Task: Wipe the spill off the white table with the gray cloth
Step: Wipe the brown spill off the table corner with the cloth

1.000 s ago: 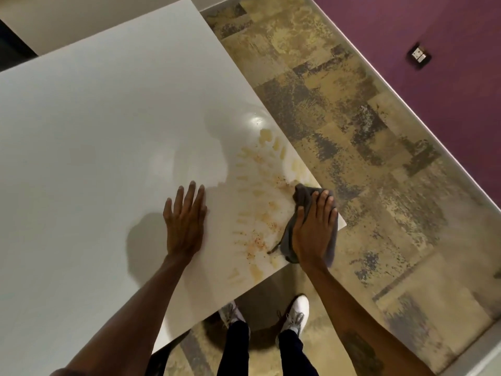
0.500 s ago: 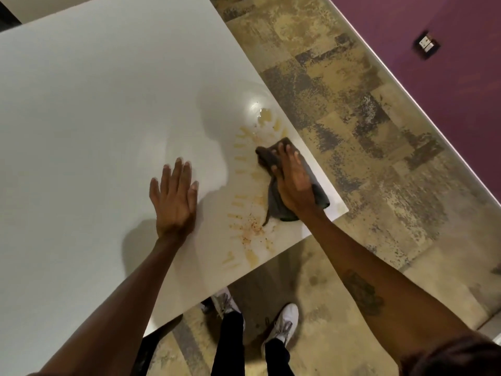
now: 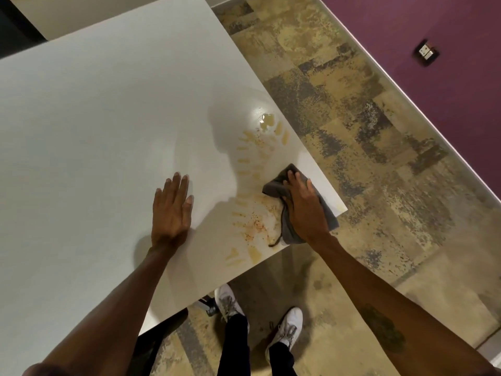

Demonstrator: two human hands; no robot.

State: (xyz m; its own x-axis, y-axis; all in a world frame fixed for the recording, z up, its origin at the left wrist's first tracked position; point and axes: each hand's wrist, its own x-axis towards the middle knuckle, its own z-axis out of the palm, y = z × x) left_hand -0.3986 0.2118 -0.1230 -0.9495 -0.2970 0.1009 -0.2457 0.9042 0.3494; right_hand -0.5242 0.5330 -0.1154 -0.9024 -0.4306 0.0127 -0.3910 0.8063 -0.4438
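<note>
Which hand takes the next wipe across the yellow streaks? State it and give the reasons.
Right. The right hand presses the gray cloth against the white table, beside the yellow streaks of the spill. The left hand lies flat on bare tabletop farther left, with no cloth under it.

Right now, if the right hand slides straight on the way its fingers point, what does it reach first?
The right hand, pressing the gray cloth, would first cross the yellowish streaks of the spill on the white table, then probably the wet puddle near the table's edge.
</note>
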